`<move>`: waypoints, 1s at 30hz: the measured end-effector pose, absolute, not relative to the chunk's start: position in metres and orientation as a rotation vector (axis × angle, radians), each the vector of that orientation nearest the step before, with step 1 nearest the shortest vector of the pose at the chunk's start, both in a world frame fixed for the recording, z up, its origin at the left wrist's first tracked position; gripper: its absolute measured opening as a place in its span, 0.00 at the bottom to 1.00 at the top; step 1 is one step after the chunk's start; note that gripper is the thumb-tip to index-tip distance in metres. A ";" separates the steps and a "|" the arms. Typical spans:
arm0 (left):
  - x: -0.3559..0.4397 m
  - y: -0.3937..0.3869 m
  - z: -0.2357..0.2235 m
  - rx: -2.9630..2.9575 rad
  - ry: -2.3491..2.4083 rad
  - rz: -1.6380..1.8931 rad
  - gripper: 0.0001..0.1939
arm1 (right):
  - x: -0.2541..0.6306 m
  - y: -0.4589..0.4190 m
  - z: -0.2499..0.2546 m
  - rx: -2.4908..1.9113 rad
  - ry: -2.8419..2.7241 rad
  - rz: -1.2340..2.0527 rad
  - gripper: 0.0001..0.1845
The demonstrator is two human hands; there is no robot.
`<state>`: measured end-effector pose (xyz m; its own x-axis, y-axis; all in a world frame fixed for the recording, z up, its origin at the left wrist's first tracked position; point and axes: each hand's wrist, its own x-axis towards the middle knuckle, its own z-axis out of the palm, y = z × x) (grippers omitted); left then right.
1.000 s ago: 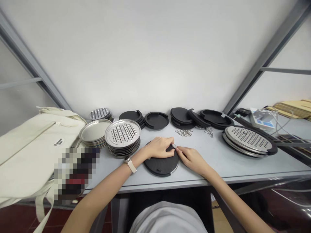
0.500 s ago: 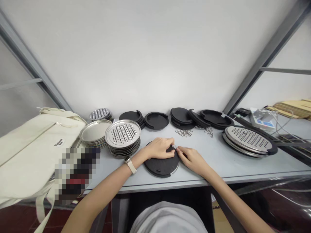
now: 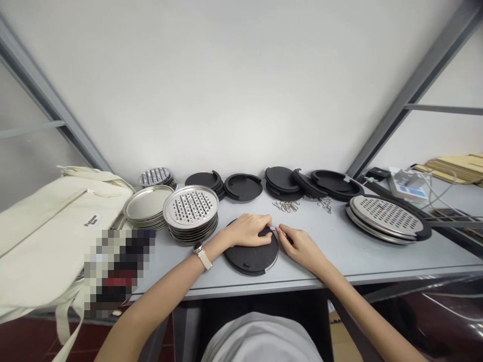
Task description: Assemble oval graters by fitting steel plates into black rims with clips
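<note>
A round black disc with a thin metal rim lies flat on the grey table in front of me. My left hand rests curled on the disc's far edge, fingers pressed down on it. My right hand is beside the disc's right edge, fingers pinched together at the rim on something too small to name. The two hands' fingertips nearly meet at the disc's upper right edge. A watch sits on my left wrist.
Stacks of perforated metal discs and plain metal plates stand to the left. Black lids and small wire clips lie at the back. A large grater disc in a black ring is at right. A cream bag lies at left.
The small silver piece seen between the fingertips earlier is no longer visible. Both hands have shifted only slightly at the disc's edge.
</note>
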<state>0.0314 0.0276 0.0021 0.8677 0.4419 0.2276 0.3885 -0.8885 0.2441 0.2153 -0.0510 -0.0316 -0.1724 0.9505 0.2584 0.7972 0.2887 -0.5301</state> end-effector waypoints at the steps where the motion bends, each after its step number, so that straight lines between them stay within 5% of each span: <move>1: 0.031 0.028 0.002 2.856 0.621 0.418 0.06 | 0.216 -0.051 -0.032 -1.559 -1.989 0.369 0.16; 6: 0.032 0.027 0.002 2.859 0.602 0.413 0.05 | 0.219 -0.049 -0.034 -1.551 -1.932 0.377 0.16; 14: 0.031 0.024 0.005 2.844 0.673 0.391 0.17 | 0.220 -0.050 -0.034 -1.499 -1.895 0.440 0.13; 30: 0.035 0.015 0.008 2.866 0.701 0.345 0.18 | 0.218 -0.051 -0.029 -1.462 -2.137 0.462 0.15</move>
<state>0.0350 0.0145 0.0076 0.8628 0.4717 0.1821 0.4321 -0.8748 0.2189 0.2185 -0.0510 -0.0294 -0.2938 0.9315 0.2143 0.7597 0.3637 -0.5391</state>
